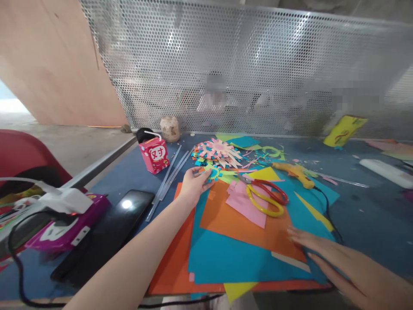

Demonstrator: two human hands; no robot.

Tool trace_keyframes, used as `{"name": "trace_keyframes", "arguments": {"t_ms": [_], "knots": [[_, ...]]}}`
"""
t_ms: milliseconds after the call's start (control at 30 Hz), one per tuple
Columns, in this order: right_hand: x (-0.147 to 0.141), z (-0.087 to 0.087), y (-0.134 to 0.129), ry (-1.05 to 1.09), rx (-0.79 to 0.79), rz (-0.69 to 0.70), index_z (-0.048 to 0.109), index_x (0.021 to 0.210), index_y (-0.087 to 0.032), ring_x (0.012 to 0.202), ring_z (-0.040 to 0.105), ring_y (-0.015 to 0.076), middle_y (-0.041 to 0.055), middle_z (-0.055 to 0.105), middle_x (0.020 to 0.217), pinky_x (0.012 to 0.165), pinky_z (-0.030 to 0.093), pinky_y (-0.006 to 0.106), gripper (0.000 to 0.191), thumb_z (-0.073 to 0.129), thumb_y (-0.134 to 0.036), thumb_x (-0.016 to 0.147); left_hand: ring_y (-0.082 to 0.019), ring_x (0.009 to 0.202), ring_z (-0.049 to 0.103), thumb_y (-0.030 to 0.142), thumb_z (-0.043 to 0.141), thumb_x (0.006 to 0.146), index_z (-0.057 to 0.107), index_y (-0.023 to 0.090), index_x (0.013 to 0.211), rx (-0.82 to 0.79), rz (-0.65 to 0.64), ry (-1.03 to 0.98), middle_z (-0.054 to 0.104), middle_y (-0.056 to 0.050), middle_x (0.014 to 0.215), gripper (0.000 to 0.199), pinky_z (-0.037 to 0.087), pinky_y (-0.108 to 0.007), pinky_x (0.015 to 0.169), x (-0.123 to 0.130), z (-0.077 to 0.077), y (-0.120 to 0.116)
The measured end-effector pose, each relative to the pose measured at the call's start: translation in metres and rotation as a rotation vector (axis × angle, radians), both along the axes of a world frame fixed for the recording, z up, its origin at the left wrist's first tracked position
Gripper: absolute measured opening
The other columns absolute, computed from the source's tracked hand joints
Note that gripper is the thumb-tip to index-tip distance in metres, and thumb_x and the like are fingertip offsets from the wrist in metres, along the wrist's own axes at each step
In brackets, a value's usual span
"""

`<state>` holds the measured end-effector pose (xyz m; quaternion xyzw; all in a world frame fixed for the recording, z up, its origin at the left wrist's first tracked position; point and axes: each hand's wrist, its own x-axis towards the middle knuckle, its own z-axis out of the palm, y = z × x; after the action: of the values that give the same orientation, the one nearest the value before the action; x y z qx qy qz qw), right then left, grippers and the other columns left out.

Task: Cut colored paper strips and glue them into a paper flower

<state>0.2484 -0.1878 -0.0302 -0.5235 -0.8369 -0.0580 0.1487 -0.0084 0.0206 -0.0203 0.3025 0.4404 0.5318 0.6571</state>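
My left hand pinches a small green and blue paper flower between thumb and fingers, close to a pile of fringed pink, blue and white paper flowers. Lower right, my right hand has its fingers stretched out at the edge of the stacked paper, slightly blurred, with nothing seen in it. Scissors with one red and one yellow handle lie on pink paper. Under these are an orange sheet and larger blue sheets.
A yellow glue gun with a black cord lies right of the scissors. Clear glue sticks, a pink drink box, a black phone and a purple power unit are at left. A perforated metal screen stands behind.
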Motion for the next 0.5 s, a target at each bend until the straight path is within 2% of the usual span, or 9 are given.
{"name": "trace_keyframes", "arguments": {"t_ms": [67, 167, 267, 400, 467, 500], "knots": [[-0.009, 0.006, 0.006, 0.012, -0.014, -0.050, 0.056, 0.124, -0.020, 0.102, 0.063, 0.0167, 0.0024, 0.064, 0.118, 0.082, 0.051, 0.019, 0.040, 0.043, -0.018, 0.086, -0.007, 0.053, 0.059, 0.003, 0.061, 0.077, 0.043, 0.016, 0.083, 0.000, -0.001, -0.004, 0.056, 0.002, 0.068, 0.023, 0.059, -0.030, 0.061, 0.000, 0.001, 0.000], [-0.019, 0.010, 0.009, 0.031, -0.046, -0.050, 0.060, 0.119, -0.019, 0.100, 0.064, 0.0162, 0.0029, 0.065, 0.115, 0.082, 0.052, 0.020, 0.038, 0.042, -0.018, 0.086, -0.007, 0.053, 0.059, 0.003, 0.063, 0.076, 0.043, 0.016, 0.082, -0.001, 0.002, -0.007, 0.056, 0.003, 0.067, 0.025, 0.059, -0.030, 0.062, -0.001, 0.001, -0.001], [-0.019, 0.009, 0.003, 0.032, -0.030, -0.004, 0.053, 0.127, -0.026, 0.097, 0.065, 0.0154, -0.0005, 0.066, 0.115, 0.082, 0.053, 0.019, 0.044, 0.047, -0.017, 0.084, -0.007, 0.052, 0.058, 0.003, 0.062, 0.076, 0.043, 0.016, 0.083, -0.001, 0.002, -0.004, 0.055, 0.003, 0.065, 0.024, 0.060, -0.030, 0.063, -0.001, 0.001, -0.001], [0.000, 0.000, -0.016, -0.014, -0.033, 0.056, 0.023, 0.143, -0.041, 0.095, 0.065, 0.0187, -0.0056, 0.063, 0.118, 0.078, 0.057, 0.022, 0.072, 0.047, -0.014, 0.080, -0.008, 0.053, 0.059, 0.003, 0.064, 0.075, 0.044, 0.016, 0.083, 0.001, 0.012, 0.002, 0.056, 0.003, 0.065, 0.025, 0.060, -0.032, 0.064, -0.001, 0.001, -0.002], [0.017, -0.009, -0.033, -0.049, -0.063, 0.018, 0.022, 0.142, -0.044, 0.096, 0.065, 0.0211, -0.0052, 0.061, 0.120, 0.076, 0.059, 0.025, 0.074, 0.047, -0.016, 0.078, -0.007, 0.052, 0.058, 0.002, 0.063, 0.075, 0.045, 0.015, 0.083, 0.001, 0.022, 0.004, 0.055, 0.003, 0.065, 0.024, 0.060, -0.034, 0.066, 0.000, 0.001, -0.002], [0.026, -0.015, -0.042, -0.055, -0.071, -0.039, 0.027, 0.139, -0.047, 0.097, 0.065, 0.0220, -0.0059, 0.062, 0.119, 0.076, 0.060, 0.027, 0.072, 0.049, -0.017, 0.078, -0.007, 0.051, 0.058, 0.002, 0.062, 0.075, 0.045, 0.015, 0.083, 0.000, 0.026, 0.005, 0.054, 0.003, 0.064, 0.023, 0.060, -0.034, 0.067, 0.000, 0.001, -0.002]]}}
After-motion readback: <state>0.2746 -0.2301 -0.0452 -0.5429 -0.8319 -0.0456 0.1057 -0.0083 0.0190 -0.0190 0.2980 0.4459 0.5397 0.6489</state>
